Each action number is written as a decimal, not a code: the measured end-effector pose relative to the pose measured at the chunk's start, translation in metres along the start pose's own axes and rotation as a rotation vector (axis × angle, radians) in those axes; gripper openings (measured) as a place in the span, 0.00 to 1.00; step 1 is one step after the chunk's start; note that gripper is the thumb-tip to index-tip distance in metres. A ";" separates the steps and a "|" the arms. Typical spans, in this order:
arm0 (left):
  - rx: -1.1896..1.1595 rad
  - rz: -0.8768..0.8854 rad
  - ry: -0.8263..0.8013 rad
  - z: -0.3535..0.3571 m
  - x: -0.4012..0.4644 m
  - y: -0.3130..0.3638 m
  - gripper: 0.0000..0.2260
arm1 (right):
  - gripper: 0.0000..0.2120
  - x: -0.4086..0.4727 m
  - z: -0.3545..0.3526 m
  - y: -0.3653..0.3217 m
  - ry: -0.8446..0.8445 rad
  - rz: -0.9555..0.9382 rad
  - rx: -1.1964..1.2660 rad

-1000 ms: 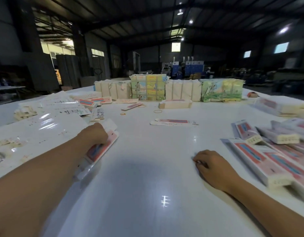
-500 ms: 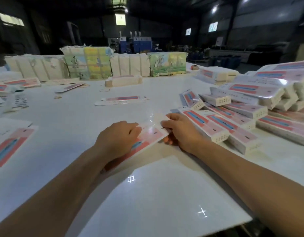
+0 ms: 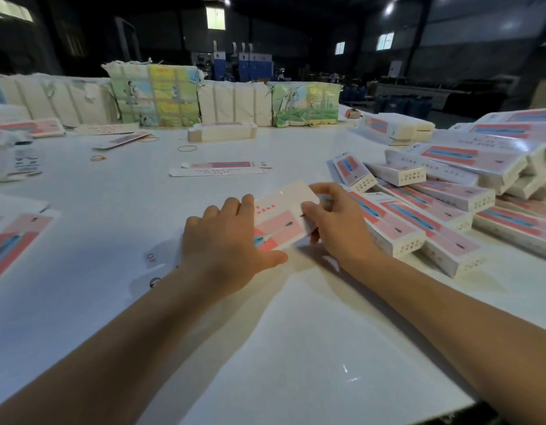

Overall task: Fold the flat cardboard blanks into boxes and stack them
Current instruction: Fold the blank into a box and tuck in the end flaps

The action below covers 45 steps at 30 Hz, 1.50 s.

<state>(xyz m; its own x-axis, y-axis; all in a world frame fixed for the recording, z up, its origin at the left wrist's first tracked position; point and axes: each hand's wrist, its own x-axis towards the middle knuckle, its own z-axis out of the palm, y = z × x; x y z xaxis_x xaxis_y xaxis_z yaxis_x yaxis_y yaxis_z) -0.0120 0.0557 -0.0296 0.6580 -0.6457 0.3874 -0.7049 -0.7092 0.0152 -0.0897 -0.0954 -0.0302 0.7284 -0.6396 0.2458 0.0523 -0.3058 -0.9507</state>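
A flat pink-and-white cardboard blank (image 3: 282, 216) lies in the middle of the white table (image 3: 296, 348), its far end lifted a little. My left hand (image 3: 225, 240) lies over its near half, fingers curled onto it and thumb stretched along its lower edge. My right hand (image 3: 336, 219) pinches the blank's right edge between thumb and fingers. Folded pink-and-blue boxes (image 3: 431, 216) lie in a loose heap right of my right hand, with a taller stack (image 3: 504, 154) behind them. The blank's near end is hidden under my left hand.
A pile of flat blanks (image 3: 14, 240) lies at the left edge. One loose blank (image 3: 219, 168) and rubber bands (image 3: 186, 148) lie farther back. Strapped bundles of blanks (image 3: 155, 96) line the far side. The table's near edge (image 3: 419, 406) is close at the lower right.
My left hand carried a blank from the left pile to the table's middle, and my right hand came to meet it. Now the right hand pinches its right edge, and the far end lifts.
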 end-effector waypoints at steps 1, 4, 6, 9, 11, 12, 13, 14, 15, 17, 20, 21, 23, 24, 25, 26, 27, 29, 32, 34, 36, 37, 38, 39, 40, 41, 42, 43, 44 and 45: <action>0.010 -0.023 0.028 0.001 0.001 0.002 0.43 | 0.11 -0.001 -0.001 0.001 0.051 -0.117 -0.117; 0.035 -0.074 0.117 0.002 0.003 0.006 0.42 | 0.12 -0.006 -0.004 0.001 0.109 -0.524 -0.594; 0.056 -0.081 0.166 0.004 0.001 0.006 0.42 | 0.15 -0.008 0.001 0.005 0.060 -0.643 -0.845; 0.062 -0.085 0.174 0.006 -0.002 0.007 0.40 | 0.14 -0.009 0.010 0.008 -0.019 -0.562 -0.792; 0.019 -0.099 0.169 0.005 -0.001 0.007 0.40 | 0.12 -0.007 0.011 0.007 -0.038 -0.461 -0.542; -0.012 -0.105 0.166 0.004 0.000 0.007 0.40 | 0.10 -0.007 0.010 0.005 -0.051 -0.380 -0.379; -0.043 -0.107 0.161 0.002 0.000 0.007 0.41 | 0.08 -0.006 0.008 0.002 -0.076 -0.285 -0.212; -0.072 -0.103 0.155 0.001 0.000 0.008 0.41 | 0.07 -0.006 0.006 -0.002 -0.108 -0.191 -0.064; -0.095 -0.089 0.149 0.000 0.000 0.008 0.41 | 0.06 -0.006 0.004 -0.005 -0.138 -0.109 0.051; -0.126 -0.049 0.136 -0.002 0.000 0.008 0.39 | 0.06 -0.006 0.000 -0.009 -0.216 0.006 0.200; -0.160 -0.024 0.110 -0.005 -0.001 0.004 0.36 | 0.03 -0.007 -0.004 -0.007 -0.333 0.079 0.201; -0.177 -0.023 0.101 -0.007 -0.001 0.002 0.34 | 0.05 -0.007 -0.005 -0.007 -0.363 0.086 0.187; -0.202 -0.026 0.071 -0.010 0.000 -0.003 0.32 | 0.08 -0.007 -0.008 -0.006 -0.424 0.082 0.178; -0.215 -0.036 0.049 -0.011 0.000 -0.005 0.30 | 0.09 -0.007 -0.009 -0.006 -0.454 0.057 0.157; -0.230 -0.049 0.028 -0.013 0.001 -0.008 0.27 | 0.10 -0.007 -0.010 -0.006 -0.471 0.016 0.115; -0.238 -0.060 0.014 -0.014 0.002 -0.011 0.24 | 0.09 -0.008 -0.010 -0.006 -0.474 -0.023 0.064; -0.233 -0.059 0.007 -0.015 0.003 -0.013 0.21 | 0.08 -0.009 -0.009 -0.006 -0.460 -0.051 0.025; -0.219 -0.029 -0.007 -0.016 0.005 -0.017 0.20 | 0.06 -0.009 -0.006 -0.005 -0.395 -0.048 0.036; -0.250 -0.030 -0.083 -0.014 0.010 -0.017 0.21 | 0.07 -0.007 -0.002 -0.006 -0.284 0.015 0.048; -0.277 -0.080 -0.167 -0.012 0.011 -0.017 0.23 | 0.11 -0.005 -0.001 -0.005 -0.216 -0.039 -0.049; -0.292 -0.125 -0.204 -0.009 0.011 -0.018 0.25 | 0.17 -0.003 -0.001 -0.004 -0.177 -0.105 -0.099; -0.284 -0.131 -0.205 -0.008 0.010 -0.018 0.27 | 0.18 -0.003 0.000 -0.004 -0.167 -0.122 -0.099; -0.273 -0.129 -0.198 -0.007 0.008 -0.018 0.30 | 0.18 -0.003 0.000 -0.004 -0.163 -0.131 -0.094; -0.262 -0.124 -0.182 -0.007 0.006 -0.017 0.32 | 0.16 -0.003 0.000 -0.003 -0.158 -0.131 -0.091; -0.243 -0.117 -0.154 -0.007 0.005 -0.016 0.34 | 0.12 -0.002 0.000 -0.003 -0.149 -0.129 -0.088; -0.211 -0.111 -0.120 -0.007 0.005 -0.015 0.35 | 0.08 -0.002 -0.001 -0.002 -0.144 -0.128 -0.087; -0.169 -0.105 -0.080 -0.008 0.006 -0.014 0.34 | 0.05 -0.001 -0.002 -0.002 -0.143 -0.124 -0.098; -0.126 -0.099 -0.040 -0.010 0.006 -0.015 0.34 | 0.05 -0.002 -0.002 -0.002 -0.139 -0.114 -0.117; -0.089 -0.093 -0.002 -0.012 0.007 -0.016 0.33 | 0.08 -0.002 -0.002 -0.002 -0.123 -0.101 -0.135; -0.062 -0.089 0.033 -0.013 0.007 -0.017 0.31 | 0.10 -0.001 -0.002 0.000 -0.083 -0.096 -0.146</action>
<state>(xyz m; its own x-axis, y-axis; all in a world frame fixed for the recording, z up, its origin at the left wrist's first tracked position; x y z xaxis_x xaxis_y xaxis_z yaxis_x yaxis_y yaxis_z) 0.0018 0.0667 -0.0154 0.7102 -0.5707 0.4122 -0.6599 -0.7436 0.1076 -0.0920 -0.0963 -0.0296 0.7792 -0.5438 0.3118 0.0288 -0.4659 -0.8844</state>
